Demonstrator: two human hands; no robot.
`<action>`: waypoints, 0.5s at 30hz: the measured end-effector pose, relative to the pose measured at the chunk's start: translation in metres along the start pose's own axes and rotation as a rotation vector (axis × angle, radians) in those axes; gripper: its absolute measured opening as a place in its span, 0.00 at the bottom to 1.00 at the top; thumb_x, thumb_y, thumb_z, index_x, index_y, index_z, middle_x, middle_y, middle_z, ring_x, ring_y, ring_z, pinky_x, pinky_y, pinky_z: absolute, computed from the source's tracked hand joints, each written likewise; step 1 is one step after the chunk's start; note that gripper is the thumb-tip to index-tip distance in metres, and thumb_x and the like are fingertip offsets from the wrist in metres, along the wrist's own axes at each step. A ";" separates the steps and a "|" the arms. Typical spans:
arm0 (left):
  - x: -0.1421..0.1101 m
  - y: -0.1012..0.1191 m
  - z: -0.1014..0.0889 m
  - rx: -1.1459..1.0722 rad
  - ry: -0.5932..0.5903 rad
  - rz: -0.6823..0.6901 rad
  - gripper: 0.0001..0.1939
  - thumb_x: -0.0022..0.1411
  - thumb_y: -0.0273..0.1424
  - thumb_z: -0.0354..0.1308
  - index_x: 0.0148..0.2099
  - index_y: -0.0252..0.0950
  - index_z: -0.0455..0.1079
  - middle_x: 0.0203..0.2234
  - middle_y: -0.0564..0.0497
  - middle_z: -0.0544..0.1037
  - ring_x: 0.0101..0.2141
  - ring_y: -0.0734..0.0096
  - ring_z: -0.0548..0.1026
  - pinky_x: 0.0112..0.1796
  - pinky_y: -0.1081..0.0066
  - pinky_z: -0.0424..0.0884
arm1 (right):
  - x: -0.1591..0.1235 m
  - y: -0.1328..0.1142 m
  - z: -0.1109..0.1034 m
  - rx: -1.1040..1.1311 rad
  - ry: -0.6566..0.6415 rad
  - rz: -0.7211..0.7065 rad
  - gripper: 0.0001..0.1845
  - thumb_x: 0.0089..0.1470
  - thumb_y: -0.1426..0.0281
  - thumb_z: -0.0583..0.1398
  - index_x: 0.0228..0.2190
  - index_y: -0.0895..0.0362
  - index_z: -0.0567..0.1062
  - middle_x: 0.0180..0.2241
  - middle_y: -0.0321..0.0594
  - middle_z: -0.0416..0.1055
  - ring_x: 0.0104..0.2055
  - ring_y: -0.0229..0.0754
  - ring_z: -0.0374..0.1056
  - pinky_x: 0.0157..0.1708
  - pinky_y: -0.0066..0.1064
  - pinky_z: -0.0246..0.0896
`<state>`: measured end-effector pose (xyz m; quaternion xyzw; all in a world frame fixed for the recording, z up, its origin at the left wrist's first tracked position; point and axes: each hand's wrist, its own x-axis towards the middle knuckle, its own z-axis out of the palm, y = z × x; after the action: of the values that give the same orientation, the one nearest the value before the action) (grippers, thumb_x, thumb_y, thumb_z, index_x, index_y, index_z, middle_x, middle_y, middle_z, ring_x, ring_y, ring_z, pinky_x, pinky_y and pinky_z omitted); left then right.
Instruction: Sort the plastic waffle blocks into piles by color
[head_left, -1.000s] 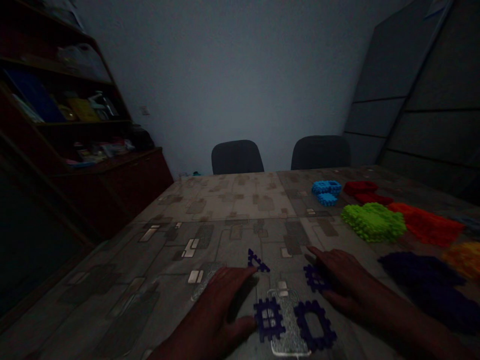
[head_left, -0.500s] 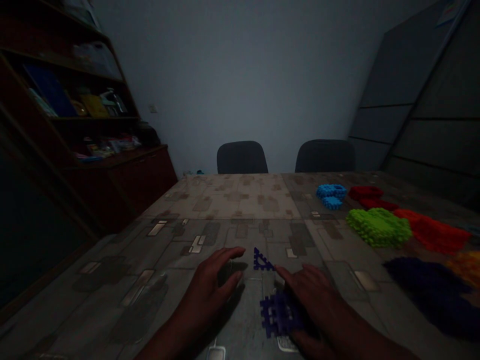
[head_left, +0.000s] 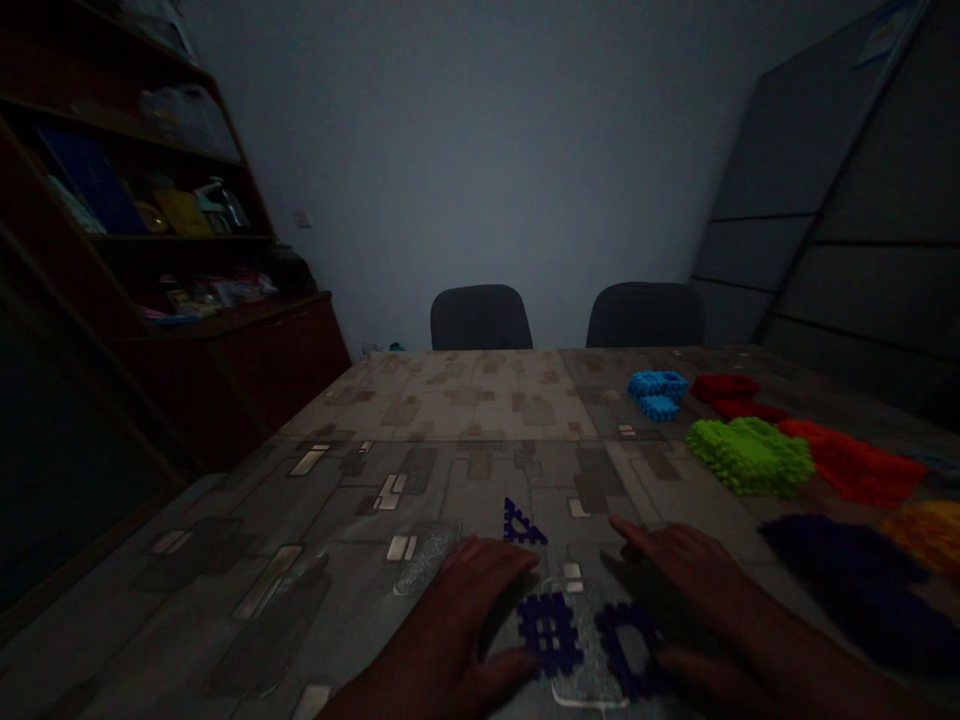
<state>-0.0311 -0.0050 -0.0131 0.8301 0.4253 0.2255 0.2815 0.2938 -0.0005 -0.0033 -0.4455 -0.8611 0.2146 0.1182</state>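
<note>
A dark purple toothed triangle (head_left: 520, 526) lies flat on the patterned tablecloth, just beyond my hands. Nearer to me is a purple toothed square with a window-like cross (head_left: 550, 632). To its right lies another purple toothed piece with one large opening (head_left: 628, 648). My left hand (head_left: 472, 620) is at the left of the cross-window square, fingers and thumb apart, its thumb tip at the square's edge. Over the right side, my right hand (head_left: 701, 600) has its fingers spread, the thumb at the edge of the open-centred piece; whether it touches is unclear.
Toothed pieces lie in piles at the right: dark purple (head_left: 847, 585), yellow-orange (head_left: 926, 525), lime green (head_left: 750, 457), orange-red (head_left: 855, 460), dark red (head_left: 724, 388) and blue (head_left: 657, 392). Two dark chairs (head_left: 480, 318) stand behind the table, a shelf unit (head_left: 225, 330) at left.
My right hand has moved right, off the purple pieces, and the open-centred piece now lies apart from the cross-window square. My left hand has come right and closer to the square.
</note>
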 end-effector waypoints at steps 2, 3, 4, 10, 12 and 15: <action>0.000 -0.001 0.008 0.043 -0.112 0.029 0.39 0.57 0.35 0.68 0.68 0.46 0.58 0.64 0.44 0.68 0.64 0.49 0.63 0.65 0.40 0.51 | -0.008 0.003 0.005 0.008 0.006 -0.030 0.51 0.56 0.68 0.64 0.71 0.38 0.43 0.67 0.43 0.56 0.67 0.62 0.53 0.63 0.57 0.54; 0.000 -0.004 0.013 0.060 -0.149 0.031 0.41 0.57 0.34 0.69 0.68 0.46 0.56 0.65 0.43 0.66 0.65 0.47 0.62 0.65 0.37 0.48 | -0.009 0.002 0.008 0.008 0.012 -0.056 0.52 0.54 0.69 0.65 0.71 0.40 0.44 0.66 0.43 0.58 0.66 0.62 0.55 0.64 0.55 0.53; 0.001 -0.008 0.017 0.075 -0.173 0.035 0.42 0.56 0.34 0.69 0.69 0.47 0.55 0.66 0.42 0.65 0.65 0.46 0.61 0.65 0.35 0.46 | -0.009 0.000 0.012 0.008 0.019 -0.083 0.54 0.52 0.71 0.66 0.71 0.42 0.45 0.65 0.43 0.60 0.65 0.62 0.56 0.64 0.54 0.53; -0.002 -0.037 0.033 0.182 -0.071 0.160 0.46 0.56 0.37 0.66 0.71 0.48 0.48 0.63 0.43 0.69 0.62 0.46 0.66 0.63 0.36 0.53 | 0.003 -0.016 0.019 -0.007 -0.022 -0.150 0.57 0.44 0.75 0.67 0.70 0.50 0.50 0.62 0.46 0.65 0.62 0.58 0.61 0.65 0.49 0.50; -0.003 -0.040 0.033 0.191 -0.034 0.164 0.42 0.58 0.39 0.65 0.70 0.47 0.51 0.61 0.43 0.72 0.60 0.47 0.69 0.63 0.39 0.55 | 0.007 -0.022 0.016 -0.025 -0.046 -0.147 0.57 0.43 0.75 0.68 0.70 0.55 0.51 0.60 0.50 0.67 0.60 0.58 0.62 0.65 0.49 0.49; -0.002 -0.044 0.033 0.203 0.028 0.173 0.36 0.62 0.43 0.61 0.69 0.48 0.54 0.58 0.43 0.75 0.58 0.49 0.72 0.63 0.44 0.58 | 0.013 -0.028 0.013 -0.049 -0.065 -0.162 0.54 0.43 0.72 0.69 0.68 0.59 0.54 0.57 0.54 0.69 0.57 0.59 0.64 0.63 0.50 0.52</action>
<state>-0.0372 0.0055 -0.0662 0.8846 0.3767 0.2162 0.1696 0.2614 -0.0075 -0.0016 -0.3698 -0.9028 0.1975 0.0962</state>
